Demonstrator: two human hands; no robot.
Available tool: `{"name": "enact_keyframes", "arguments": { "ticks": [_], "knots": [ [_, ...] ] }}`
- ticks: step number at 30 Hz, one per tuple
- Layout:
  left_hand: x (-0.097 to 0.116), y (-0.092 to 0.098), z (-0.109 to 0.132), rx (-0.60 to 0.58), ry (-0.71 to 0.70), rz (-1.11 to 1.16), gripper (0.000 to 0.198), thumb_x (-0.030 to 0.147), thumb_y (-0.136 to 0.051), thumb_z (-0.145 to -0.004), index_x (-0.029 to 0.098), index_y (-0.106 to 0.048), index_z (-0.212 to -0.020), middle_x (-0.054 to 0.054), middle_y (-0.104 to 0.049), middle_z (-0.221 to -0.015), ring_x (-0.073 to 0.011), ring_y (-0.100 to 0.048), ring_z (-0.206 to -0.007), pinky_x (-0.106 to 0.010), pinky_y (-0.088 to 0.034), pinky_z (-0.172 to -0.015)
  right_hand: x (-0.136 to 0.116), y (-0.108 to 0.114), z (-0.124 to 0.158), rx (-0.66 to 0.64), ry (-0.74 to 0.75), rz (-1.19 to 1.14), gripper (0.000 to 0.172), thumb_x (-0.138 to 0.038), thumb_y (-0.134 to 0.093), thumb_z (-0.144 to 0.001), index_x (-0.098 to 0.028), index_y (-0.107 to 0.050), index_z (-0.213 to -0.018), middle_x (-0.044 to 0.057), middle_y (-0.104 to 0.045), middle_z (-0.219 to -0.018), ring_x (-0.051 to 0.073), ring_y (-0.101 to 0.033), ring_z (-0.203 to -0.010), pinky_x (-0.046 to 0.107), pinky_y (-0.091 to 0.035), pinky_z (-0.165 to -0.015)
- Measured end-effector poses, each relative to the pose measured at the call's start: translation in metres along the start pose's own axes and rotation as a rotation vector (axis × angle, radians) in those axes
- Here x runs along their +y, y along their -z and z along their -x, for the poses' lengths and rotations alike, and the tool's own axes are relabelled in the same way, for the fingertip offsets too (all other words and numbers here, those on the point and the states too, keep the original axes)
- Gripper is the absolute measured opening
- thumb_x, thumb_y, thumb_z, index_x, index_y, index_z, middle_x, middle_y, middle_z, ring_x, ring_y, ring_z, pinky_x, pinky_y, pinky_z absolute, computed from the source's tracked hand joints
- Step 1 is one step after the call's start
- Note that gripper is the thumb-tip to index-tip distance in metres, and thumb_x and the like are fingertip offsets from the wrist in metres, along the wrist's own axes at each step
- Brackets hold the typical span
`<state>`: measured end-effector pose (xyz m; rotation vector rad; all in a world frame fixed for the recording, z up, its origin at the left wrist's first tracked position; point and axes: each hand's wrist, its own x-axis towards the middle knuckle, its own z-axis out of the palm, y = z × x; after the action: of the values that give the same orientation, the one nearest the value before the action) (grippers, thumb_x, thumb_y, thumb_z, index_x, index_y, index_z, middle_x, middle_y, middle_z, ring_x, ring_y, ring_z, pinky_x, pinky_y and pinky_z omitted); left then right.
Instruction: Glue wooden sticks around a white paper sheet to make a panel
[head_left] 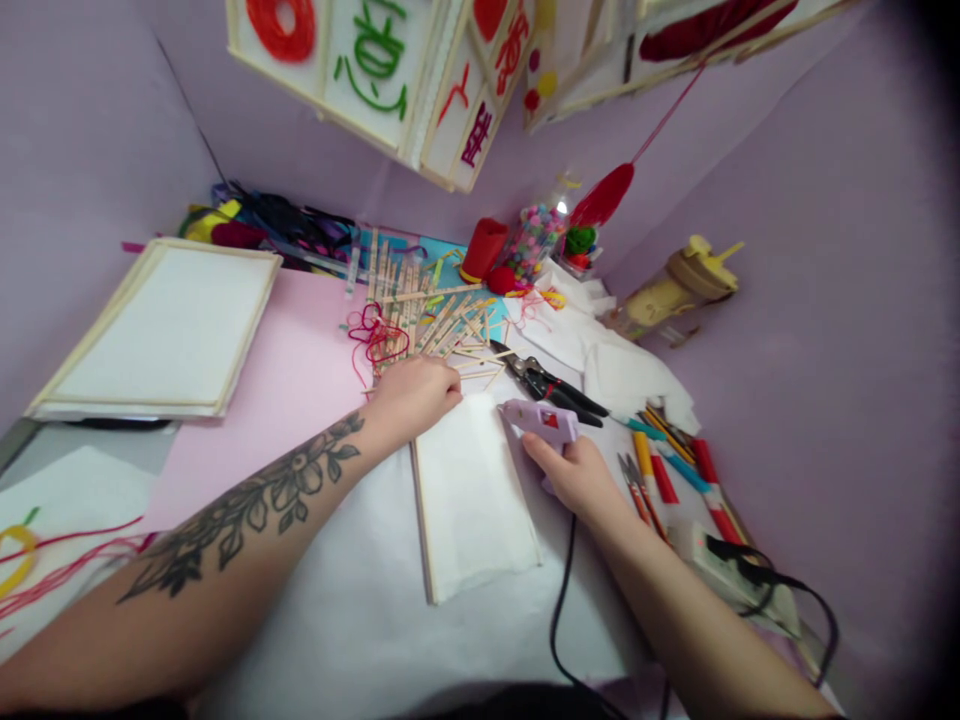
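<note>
My right hand (574,478) is wrapped round the handle of a lilac glue gun (541,420), whose nozzle points left at the top right corner of a white paper panel (471,495). A thin wooden stick (421,520) runs along that panel's left edge. My left hand (416,393) is closed at the panel's top edge, fingertips pressed down beside a pile of wooden sticks (427,315); whether it pinches a stick is hidden. The glue gun's black cord (559,610) trails toward me.
Red yarn (379,335) tangles by the sticks. Black pliers (551,385) lie right of the pile, markers (675,465) and a power strip (739,580) further right. A framed white panel (161,335) rests at left on pink paper (300,380). Decorated lanterns (390,70) hang overhead.
</note>
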<state>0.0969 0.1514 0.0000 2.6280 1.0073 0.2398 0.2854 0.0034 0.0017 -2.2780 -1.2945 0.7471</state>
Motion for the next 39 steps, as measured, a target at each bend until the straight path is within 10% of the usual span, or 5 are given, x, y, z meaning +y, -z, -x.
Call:
{"name": "enact_keyframes", "arguments": {
  "ticks": [39],
  "knots": [
    [0.001,-0.002,0.001,0.034,0.014,-0.008,0.023,0.031,-0.049,-0.081,0.023,-0.072,-0.078,-0.003,-0.071,-0.089,-0.0217,-0.064,-0.089,-0.029,-0.046,-0.07,0.02,0.008,0.052,-0.06,-0.076,-0.047,0.043,-0.055,-0.051,-0.077,-0.014,-0.065,-0.077,0.005,-0.06,-0.061,0.019,-0.055,-0.057,0.027,-0.039,-0.049]
  ]
}}
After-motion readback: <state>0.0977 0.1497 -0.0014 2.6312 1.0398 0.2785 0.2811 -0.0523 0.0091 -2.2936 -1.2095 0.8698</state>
